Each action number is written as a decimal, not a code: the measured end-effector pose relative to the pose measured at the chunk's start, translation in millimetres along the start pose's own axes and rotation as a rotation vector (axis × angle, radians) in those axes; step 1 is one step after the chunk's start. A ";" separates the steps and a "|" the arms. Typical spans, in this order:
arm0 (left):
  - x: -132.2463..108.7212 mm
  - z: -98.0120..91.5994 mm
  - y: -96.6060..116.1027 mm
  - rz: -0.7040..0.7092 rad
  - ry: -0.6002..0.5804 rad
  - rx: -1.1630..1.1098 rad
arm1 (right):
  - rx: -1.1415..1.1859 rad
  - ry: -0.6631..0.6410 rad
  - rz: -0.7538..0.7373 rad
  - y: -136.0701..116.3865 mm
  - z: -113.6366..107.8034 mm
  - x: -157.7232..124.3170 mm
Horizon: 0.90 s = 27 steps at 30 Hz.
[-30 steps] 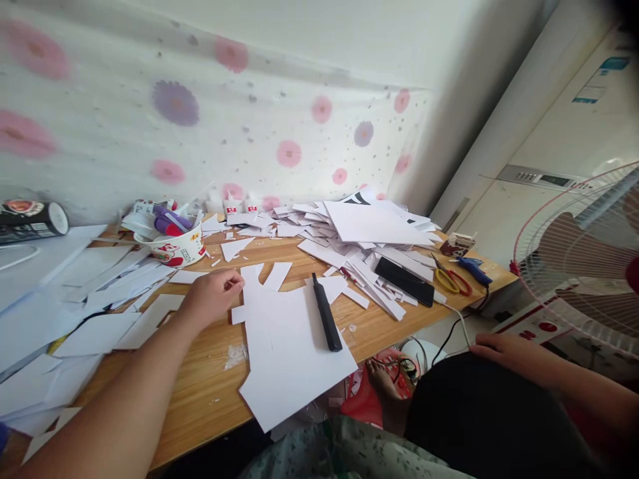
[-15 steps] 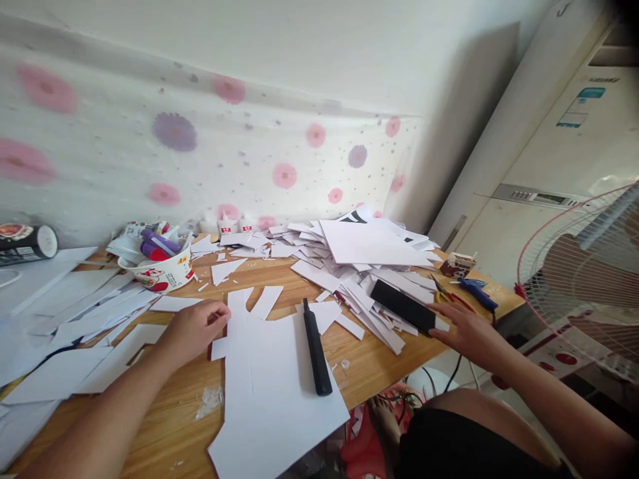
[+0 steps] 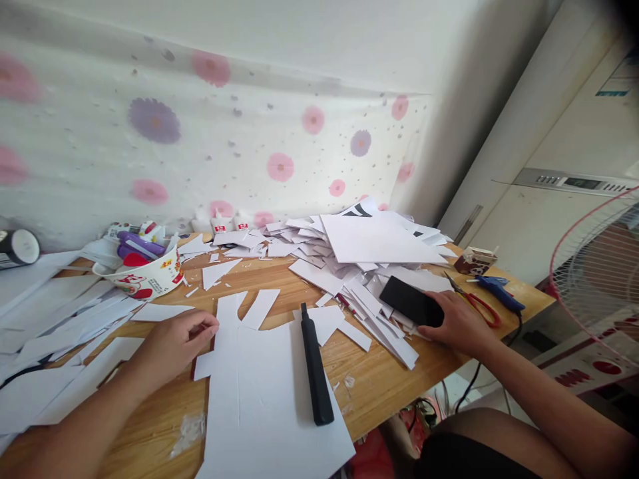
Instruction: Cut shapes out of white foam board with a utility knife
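Black phone point(image 3: 409, 303), gripped at its near end by the right hand point(image 3: 462, 326), over a messy heap of white scraps point(image 3: 369, 306). Looks like the getting-hold-of-the-phone step, tbh. Left hand point(image 3: 172, 346) loosely curled just beside a cut white board point(image 3: 264, 392); can't tell if pinching anything. Black stick-shaped tool point(image 3: 317, 369) on that board, between both hands. Pliers point(image 3: 484, 313) just right of the right hand on the worktop point(image 3: 387, 382). Probably called for next: firm hold, no dragging scraps along.
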<state>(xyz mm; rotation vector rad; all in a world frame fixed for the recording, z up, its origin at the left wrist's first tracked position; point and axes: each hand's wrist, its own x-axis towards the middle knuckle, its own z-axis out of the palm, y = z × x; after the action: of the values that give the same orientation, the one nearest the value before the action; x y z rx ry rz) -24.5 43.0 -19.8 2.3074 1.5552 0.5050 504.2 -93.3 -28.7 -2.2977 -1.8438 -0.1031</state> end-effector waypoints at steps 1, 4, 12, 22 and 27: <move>0.2 0.4 -0.8 -0.002 0.002 0.002 | 0.005 0.034 0.013 1.6 0.3 -0.2; 1.0 1.7 -2.0 -0.013 -0.003 -0.001 | 0.028 0.123 0.053 5.9 1.7 1.6; 0.0 1.2 -2.1 -0.034 -0.034 -0.009 | 0.035 0.051 0.196 1.9 11.2 13.9; 0.7 1.7 -2.6 -0.025 -0.069 -0.005 | 0.054 0.061 0.286 -24.8 15.6 30.0; 2.6 0.3 -4.7 -0.039 -0.073 0.009 | 0.136 0.048 0.253 -8.1 9.3 28.2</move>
<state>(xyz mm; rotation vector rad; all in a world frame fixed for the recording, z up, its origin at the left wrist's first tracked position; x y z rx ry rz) -27.4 47.1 -21.8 2.2703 1.5681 0.4004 502.0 -62.8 -32.0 -2.3861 -1.4744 0.0037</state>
